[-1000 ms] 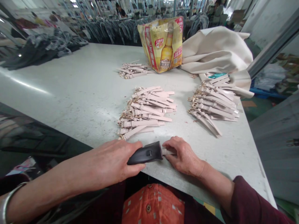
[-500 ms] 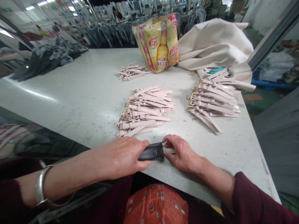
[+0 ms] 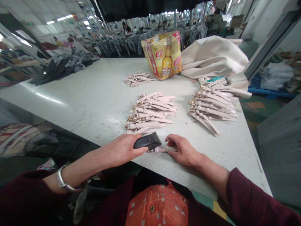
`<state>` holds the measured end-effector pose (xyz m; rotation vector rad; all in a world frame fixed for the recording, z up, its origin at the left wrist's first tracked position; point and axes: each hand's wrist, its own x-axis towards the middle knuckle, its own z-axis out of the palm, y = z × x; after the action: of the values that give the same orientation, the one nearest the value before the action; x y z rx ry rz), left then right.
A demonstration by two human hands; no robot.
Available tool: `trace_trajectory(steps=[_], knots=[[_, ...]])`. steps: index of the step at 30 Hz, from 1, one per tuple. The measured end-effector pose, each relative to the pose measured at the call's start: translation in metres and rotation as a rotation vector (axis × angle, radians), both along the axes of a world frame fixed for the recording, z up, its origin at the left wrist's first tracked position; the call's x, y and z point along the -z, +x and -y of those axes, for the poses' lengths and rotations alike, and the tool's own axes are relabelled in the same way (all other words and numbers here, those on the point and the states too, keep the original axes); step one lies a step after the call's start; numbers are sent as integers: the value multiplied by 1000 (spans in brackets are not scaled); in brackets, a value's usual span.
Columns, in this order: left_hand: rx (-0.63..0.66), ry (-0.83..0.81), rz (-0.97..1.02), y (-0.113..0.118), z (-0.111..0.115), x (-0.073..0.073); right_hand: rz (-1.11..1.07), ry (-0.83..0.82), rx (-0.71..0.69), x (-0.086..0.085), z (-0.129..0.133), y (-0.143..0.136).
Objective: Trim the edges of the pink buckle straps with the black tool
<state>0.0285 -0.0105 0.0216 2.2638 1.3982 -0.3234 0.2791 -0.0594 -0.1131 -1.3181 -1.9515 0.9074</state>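
Note:
In my left hand point(image 3: 128, 146) is a black block-shaped hand tool point(image 3: 150, 140), gripped from its left end between thumb and fingers. Its wide end is tilted up above the table, and its exact kind is unclear. A short pale beige strap point(image 3: 161, 149) lies flat near the table's front edge, partly below the tool. My right hand point(image 3: 181, 149) pinches the strap's right part with bent fingers. Just beyond my hands lies a pile of beige buckle straps point(image 3: 152, 111) with gold-coloured buckles facing left.
A second strap pile point(image 3: 213, 102) lies to the right, a smaller one point(image 3: 138, 78) farther back. A yellow printed bag point(image 3: 162, 56) and draped cream material point(image 3: 216, 56) stand behind. Dark garments point(image 3: 68, 66) lie at the table's point(image 3: 94, 100) far left. People sit in the background.
My left hand has lifted and tilted the black tool away from the strap, so more of the strap shows. My right hand stays at the strap. The camera view has tilted upward.

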Motion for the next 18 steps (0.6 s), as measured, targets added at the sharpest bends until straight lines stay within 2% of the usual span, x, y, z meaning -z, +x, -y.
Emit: trace_trajectory(steps=[3,6,13,18], knots=[[1,-8,-23,-3,2,-10,7,13,-11,1,-1,0],[56,-77,-50,2,10,-16,-9,37,-19,4,-2,-1],[130,-43,-131,32,18,-14,-47,25,-31,4,-3,1],[71,-92,-38,31,4,-11,-54,15,-22,2,-1,3]])
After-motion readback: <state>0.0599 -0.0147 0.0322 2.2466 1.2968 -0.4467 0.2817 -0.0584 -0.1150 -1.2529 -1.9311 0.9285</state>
